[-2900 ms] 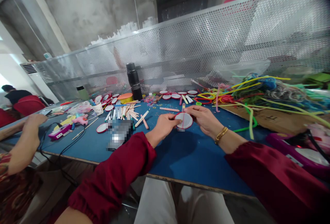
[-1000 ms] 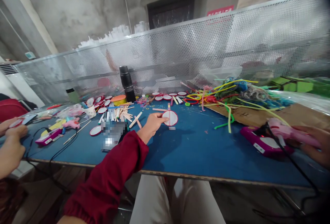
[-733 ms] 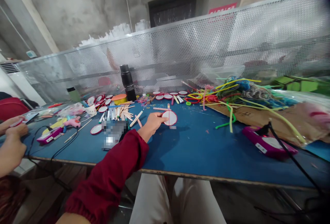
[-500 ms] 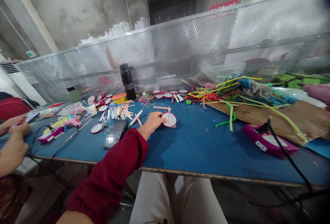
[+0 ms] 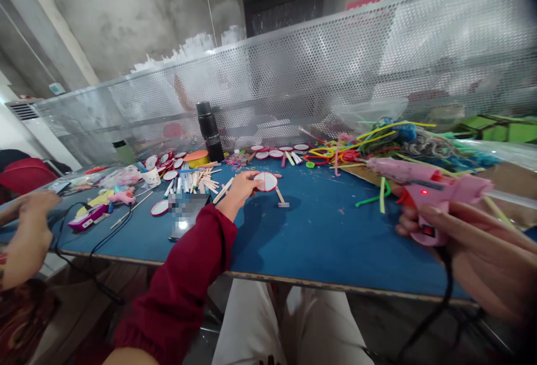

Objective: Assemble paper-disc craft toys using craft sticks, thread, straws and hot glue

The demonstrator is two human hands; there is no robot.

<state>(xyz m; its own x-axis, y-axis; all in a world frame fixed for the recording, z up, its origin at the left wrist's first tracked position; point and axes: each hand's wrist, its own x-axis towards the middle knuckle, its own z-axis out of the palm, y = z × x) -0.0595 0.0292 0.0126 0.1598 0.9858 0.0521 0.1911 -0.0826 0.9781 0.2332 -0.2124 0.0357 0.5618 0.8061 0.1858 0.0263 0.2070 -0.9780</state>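
Observation:
My left hand [image 5: 242, 188], in a dark red sleeve, pinches the edge of a round white disc with a red rim [image 5: 265, 182] above the blue table. A thin stick with a grey end piece [image 5: 282, 200] shows just below and right of the disc; whether it is joined to it I cannot tell. At the right, my right hand [image 5: 457, 242] is wrapped around the handle of a pink glue gun [image 5: 432, 183], its nozzle pointing left. A small red light glows on the gun, and a black cord hangs from its handle.
Pale sticks [image 5: 202, 179], a black thermos [image 5: 210, 131] and more red-rimmed discs [image 5: 159, 208] lie left of centre. A dark flat device [image 5: 195, 216] rests near my forearm. Coloured pipe cleaners [image 5: 377, 135] pile up at right. Another person's hands [image 5: 31, 214] are at far left.
My right hand has come in from the right edge, bringing the pink glue gun over the table. My left hand has moved the disc slightly left and up, exposing the stick with the grey end.

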